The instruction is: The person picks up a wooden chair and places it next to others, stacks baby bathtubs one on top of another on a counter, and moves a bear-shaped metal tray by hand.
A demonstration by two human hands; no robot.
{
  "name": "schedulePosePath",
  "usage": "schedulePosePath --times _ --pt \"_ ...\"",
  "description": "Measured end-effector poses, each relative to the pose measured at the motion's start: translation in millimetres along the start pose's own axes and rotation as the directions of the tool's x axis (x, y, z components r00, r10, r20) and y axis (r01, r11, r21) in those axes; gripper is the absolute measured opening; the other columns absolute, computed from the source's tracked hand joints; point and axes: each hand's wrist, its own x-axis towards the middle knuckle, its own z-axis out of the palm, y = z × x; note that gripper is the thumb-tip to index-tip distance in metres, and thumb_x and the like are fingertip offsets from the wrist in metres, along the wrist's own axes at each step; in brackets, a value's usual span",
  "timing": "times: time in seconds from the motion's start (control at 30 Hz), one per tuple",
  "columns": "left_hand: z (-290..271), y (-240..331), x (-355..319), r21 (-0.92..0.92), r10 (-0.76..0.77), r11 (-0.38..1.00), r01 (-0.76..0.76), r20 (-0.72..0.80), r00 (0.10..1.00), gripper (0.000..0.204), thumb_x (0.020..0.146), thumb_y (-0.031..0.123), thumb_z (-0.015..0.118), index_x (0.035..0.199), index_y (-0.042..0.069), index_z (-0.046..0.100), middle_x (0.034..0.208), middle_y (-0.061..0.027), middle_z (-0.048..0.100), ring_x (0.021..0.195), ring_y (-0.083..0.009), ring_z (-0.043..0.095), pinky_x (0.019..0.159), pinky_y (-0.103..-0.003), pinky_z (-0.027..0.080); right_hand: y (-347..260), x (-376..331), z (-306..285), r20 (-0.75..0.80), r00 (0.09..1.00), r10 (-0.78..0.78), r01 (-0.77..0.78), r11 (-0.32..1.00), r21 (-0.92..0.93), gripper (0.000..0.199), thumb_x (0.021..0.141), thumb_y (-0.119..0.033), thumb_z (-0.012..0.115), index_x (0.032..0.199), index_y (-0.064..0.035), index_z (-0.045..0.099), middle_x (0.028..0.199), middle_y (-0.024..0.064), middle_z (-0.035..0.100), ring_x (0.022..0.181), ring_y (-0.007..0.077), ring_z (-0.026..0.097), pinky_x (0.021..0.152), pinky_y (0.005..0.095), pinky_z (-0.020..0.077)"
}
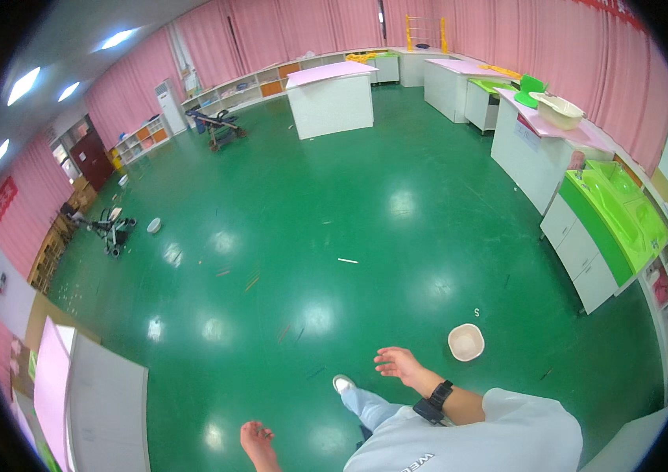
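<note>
Two bare hands show in the head view: the right hand (398, 366) is empty, fingers loosely apart, near a cream basin (456, 340) resting on the green floor (397, 299) to its right, while the left hand (258, 440) has curled fingers, and whether they enclose anything I cannot tell. The white shoe (343, 383) could skid on the pale stick (347, 260), I judge, since the floor looks hard and glossy, or stray sideways and knock the basin, which seems light and loose-standing. Its outline is a rounded square with smooth, plastic-looking walls; the stick is slim and straight.
</note>
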Motion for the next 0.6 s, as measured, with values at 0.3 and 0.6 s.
schedulePosePath --times 0.3,0.6 --pt "-2 57 217 -0.088 -0.104 0.992 0.096 -0.100 0.989 0.017 0.086 0.029 0.051 0.091 0.012 0.052 0.082 -0.0009 0.054 0.064 -0.0161 0.047 0.055 -0.031 0.037 -60 232 185 0.065 0.994 0.086 -0.087 0.996 0.013 0.026 0.088 -0.019 0.049 0.110 -0.0052 0.053 0.100 0.0083 0.062 0.077 0.0192 0.063 0.066 0.0307 0.0522" --pt "11 153 384 -0.132 0.003 0.990 -0.038 -0.260 0.966 0.017 0.087 0.029 0.051 0.092 0.012 0.053 0.082 -0.0007 0.054 0.065 -0.0156 0.046 0.055 -0.031 0.037 -125 376 362 0.156 0.985 -0.068 0.084 0.992 -0.097 0.025 0.088 -0.020 0.049 0.108 -0.0066 0.054 0.097 0.0078 0.062 0.075 0.0173 0.063 0.062 0.0282 0.0513"
